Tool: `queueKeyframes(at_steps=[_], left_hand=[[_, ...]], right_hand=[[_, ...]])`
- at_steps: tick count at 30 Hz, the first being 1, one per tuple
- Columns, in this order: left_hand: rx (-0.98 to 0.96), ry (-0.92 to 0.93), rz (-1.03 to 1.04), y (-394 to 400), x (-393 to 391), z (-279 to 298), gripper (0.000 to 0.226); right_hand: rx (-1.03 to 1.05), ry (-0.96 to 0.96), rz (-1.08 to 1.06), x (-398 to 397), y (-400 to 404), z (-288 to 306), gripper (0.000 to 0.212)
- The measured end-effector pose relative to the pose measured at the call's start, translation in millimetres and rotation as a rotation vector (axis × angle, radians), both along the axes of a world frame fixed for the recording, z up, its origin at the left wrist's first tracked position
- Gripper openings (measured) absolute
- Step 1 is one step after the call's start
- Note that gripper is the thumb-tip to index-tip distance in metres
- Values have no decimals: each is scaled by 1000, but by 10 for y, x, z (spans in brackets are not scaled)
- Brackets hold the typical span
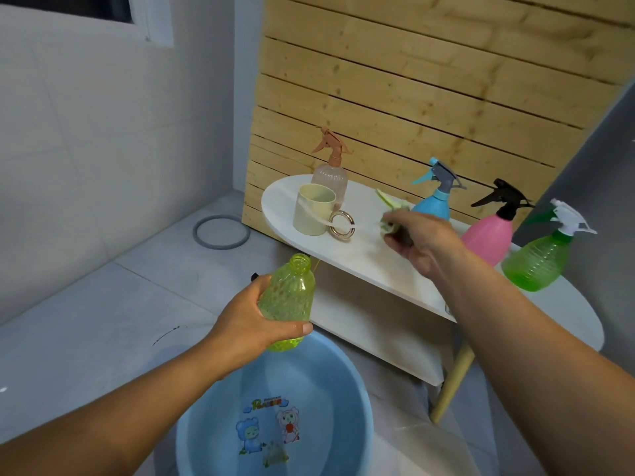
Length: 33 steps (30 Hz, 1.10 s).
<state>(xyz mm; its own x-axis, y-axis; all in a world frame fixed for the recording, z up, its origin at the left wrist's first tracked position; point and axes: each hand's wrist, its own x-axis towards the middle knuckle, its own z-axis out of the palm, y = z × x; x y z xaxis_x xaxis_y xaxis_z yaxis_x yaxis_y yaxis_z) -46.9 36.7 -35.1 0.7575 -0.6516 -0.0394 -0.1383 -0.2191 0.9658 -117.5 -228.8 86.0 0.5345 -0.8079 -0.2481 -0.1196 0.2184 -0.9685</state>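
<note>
Blue basin (319, 379) on the floor, nearest the viewer, with cartoon decals on its bottom. Just above its far rim, the fingers (299, 327) of the left hand (247, 324) curl round the lower body of the yellow-green bottle (288, 297), thumb across the front. The bottle leans slightly, with its open, uncapped neck uppermost. The right hand (422, 242), over the white tabletop (371, 266), pinches the pale green spray head (390, 209), which is blurred.

Judgement: the bottle looks like empty thin plastic, so it is light and liable to dent under a hard squeeze. Its dimpled wall offers purchase, but may slip if wet. It is best held at mid-body, leaving the threaded neck free.

Beyond, on the tabletop: cream cup (312, 211), gold ring (342, 225), peach sprayer (330, 176), blue sprayer (433, 201), pink sprayer (488, 235), green sprayer (536, 266).
</note>
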Motion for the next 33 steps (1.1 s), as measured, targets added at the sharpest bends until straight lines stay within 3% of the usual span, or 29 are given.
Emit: queueKeyframes(at_steps=[3,7,13,23,33], left_hand=[[10,2,4,36,1,-12,87],[17,-2,17,93,4,-3,73],[11,6,43,161,18,-18,65],[8,22,30,168,-12,-41,71],[-41,64,8,127,-95,-41,68]], right_hand=[[-320,-139,8,-22,272,336,60],[-771,-191,65,-130,673,779,62],[-1137,-252,163,-266,994,1057,68],[-1389,-337,252,-228,1181,894,61],[-1283,-270,510,-276,1301,382,74]])
